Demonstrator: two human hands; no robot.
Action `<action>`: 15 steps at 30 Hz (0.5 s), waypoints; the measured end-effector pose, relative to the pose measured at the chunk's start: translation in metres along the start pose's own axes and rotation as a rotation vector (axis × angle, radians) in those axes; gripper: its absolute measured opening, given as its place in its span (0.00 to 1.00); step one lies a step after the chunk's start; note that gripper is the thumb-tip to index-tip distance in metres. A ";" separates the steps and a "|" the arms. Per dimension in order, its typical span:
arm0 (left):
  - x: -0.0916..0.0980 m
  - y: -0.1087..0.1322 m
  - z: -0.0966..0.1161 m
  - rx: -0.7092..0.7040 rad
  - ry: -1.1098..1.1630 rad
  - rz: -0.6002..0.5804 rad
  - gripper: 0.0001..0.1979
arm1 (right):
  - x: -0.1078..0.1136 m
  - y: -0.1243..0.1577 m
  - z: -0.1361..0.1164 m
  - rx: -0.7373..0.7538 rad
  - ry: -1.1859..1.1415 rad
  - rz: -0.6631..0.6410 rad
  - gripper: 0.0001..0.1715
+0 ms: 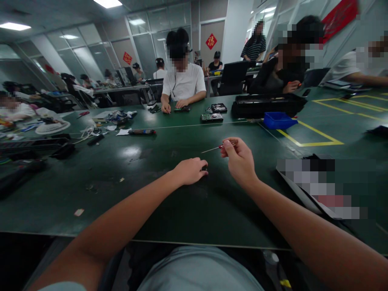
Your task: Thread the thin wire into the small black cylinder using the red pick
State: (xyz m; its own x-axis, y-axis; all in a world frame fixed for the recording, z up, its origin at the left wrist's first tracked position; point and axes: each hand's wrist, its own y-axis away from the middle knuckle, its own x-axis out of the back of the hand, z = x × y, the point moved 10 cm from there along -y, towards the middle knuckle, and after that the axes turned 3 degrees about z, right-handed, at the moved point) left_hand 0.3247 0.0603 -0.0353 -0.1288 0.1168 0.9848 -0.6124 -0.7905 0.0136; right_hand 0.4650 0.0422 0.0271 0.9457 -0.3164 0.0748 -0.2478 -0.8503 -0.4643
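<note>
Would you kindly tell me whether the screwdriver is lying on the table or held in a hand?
Held: the right hand grips the screwdriver, its thin shaft pointing left.

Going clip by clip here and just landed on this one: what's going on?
The person wearing the camera grips a thin screwdriver in the right hand, its shaft pointing leftward. The left hand is low over the green table, its fingers curled by something small and dark, mostly hidden; the screwdriver's tip looks clear of those fingers. Farther across are two hard drives, a blue tray and a co-worker in white.
</note>
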 end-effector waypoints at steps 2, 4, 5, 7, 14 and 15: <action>-0.002 -0.003 0.001 -0.008 -0.039 -0.012 0.17 | -0.001 0.001 0.000 -0.009 -0.001 -0.014 0.11; -0.001 -0.004 0.002 -0.015 -0.043 -0.011 0.16 | -0.002 0.001 0.000 -0.021 -0.011 -0.025 0.11; 0.000 -0.004 0.001 -0.019 -0.034 -0.007 0.16 | -0.002 0.002 0.000 -0.026 -0.017 -0.028 0.11; 0.002 -0.002 -0.002 -0.024 0.003 0.008 0.15 | -0.002 0.002 0.000 -0.031 -0.023 -0.030 0.11; 0.019 0.014 -0.042 0.063 0.316 0.136 0.16 | 0.000 0.000 0.002 -0.039 -0.034 -0.008 0.12; 0.023 0.016 -0.049 0.070 0.371 0.166 0.16 | 0.000 0.000 0.003 -0.045 -0.037 -0.012 0.12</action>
State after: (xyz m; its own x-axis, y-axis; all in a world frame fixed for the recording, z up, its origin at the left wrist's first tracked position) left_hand 0.2737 0.0793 -0.0206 -0.5021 0.1829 0.8452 -0.5063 -0.8546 -0.1158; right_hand 0.4652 0.0436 0.0249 0.9554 -0.2914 0.0474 -0.2449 -0.8721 -0.4237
